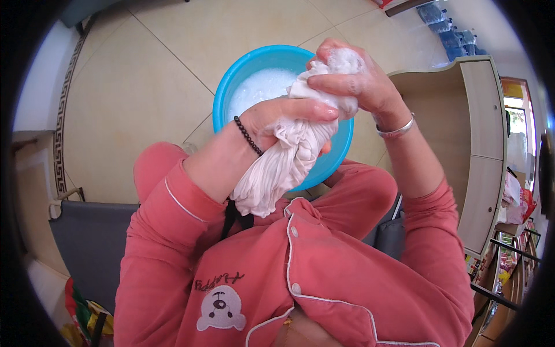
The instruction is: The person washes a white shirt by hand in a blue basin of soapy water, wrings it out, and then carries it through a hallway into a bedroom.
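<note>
A wet, bunched white cloth point(288, 160) is held up between both hands over a blue plastic basin point(223, 80). My left hand point(284, 112) grips the cloth at its middle, the thumb lying across the top; the gathered tail hangs down toward my lap. Higher up and to the right, my right hand point(355, 82) clutches the upper end, with soap foam point(347, 58) on the cloth and fingers. Inside the basin lies a layer of white suds point(260, 89). The basin's right part is partly hidden behind the hands and cloth.
The basin stands on a beige tiled floor point(143, 86) between my knees. To the right is a pale wooden cabinet point(481, 152), with large water bottles point(455, 39) behind it and stocked shelves point(507, 264) nearer. A grey fabric seat point(95, 243) extends at left.
</note>
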{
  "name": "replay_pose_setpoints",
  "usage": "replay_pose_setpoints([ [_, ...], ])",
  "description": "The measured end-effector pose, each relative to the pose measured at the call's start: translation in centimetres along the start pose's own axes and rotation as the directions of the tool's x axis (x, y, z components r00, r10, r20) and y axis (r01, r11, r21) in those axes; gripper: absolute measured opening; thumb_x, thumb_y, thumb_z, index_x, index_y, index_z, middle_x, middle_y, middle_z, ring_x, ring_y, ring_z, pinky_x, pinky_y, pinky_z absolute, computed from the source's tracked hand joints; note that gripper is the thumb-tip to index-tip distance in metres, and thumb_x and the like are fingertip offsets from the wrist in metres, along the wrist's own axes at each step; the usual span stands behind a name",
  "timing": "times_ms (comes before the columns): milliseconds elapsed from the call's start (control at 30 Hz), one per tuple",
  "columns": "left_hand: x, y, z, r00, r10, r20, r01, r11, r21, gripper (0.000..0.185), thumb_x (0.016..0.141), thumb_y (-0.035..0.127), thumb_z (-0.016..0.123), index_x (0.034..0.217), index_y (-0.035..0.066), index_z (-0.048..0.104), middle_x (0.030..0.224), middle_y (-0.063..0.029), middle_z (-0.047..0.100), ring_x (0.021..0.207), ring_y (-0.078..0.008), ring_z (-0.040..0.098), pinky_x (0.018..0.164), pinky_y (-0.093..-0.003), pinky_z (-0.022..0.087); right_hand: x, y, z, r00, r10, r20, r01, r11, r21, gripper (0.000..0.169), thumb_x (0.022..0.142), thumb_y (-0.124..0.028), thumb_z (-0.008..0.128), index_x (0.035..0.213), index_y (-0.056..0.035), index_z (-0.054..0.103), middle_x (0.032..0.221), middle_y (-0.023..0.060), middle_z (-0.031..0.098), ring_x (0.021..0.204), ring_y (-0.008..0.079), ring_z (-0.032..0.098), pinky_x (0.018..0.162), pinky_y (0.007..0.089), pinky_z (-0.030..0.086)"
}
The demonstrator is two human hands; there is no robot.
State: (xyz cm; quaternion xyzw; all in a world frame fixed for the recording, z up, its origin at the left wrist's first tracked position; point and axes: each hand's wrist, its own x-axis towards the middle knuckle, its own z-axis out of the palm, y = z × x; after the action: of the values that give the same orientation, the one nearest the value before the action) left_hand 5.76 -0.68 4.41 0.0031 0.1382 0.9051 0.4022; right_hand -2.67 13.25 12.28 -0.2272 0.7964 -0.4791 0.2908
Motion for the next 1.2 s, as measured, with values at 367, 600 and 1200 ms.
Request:
replay_pose_setpoints([
  [367,3.1,-1.2,-3.3,0.961,0.209,-0.18,-0.085,0.846,0.527,0.023,0.073,0.013,0.068,0.089,0.002,0.057,0.072,-0.0079,0.059,0.057,-0.0171,0.059,0.047,-0.0288,0.047,2.1,1.3,3.9,0.99,-0.141,0.0,0.088,0.613,-0.785,0.015,0.068,-0.013,0.062,0.077,-0.0024,0.058,0.067,0.0192,0.058,0.059,0.0335,0.055,0.058,0.037,0.046],
  [600,6.3,-1.8,-4.9,0.813,0.458,-0.36,-0.013,0.633,0.774,0.024,0.076,0.021,0.065,0.086,0.002,0.055,0.071,-0.0103,0.059,0.058,-0.019,0.059,0.047,-0.0315,0.047,4.6,2.9,4.5,0.997,-0.081,-0.012,0.021,0.4,-0.916,0.013,0.067,-0.013,0.061,0.076,-0.0034,0.062,0.071,0.0204,0.06,0.065,0.0369,0.058,0.061,0.0414,0.047],
  [1200,7.9,-1.4,-6.9,0.674,0.704,-0.225,-0.169,0.443,0.88,0.031,0.079,0.023,0.059,0.104,0.005,0.051,0.086,-0.0107,0.06,0.074,-0.0211,0.061,0.06,-0.0339,0.049,7.5,4.2,4.8,0.959,0.12,-0.257,-0.283,0.42,-0.862,0.043,0.077,-0.04,0.061,0.099,-0.0036,0.06,0.094,0.0171,0.063,0.089,0.0303,0.06,0.079,0.0372,0.047],
])
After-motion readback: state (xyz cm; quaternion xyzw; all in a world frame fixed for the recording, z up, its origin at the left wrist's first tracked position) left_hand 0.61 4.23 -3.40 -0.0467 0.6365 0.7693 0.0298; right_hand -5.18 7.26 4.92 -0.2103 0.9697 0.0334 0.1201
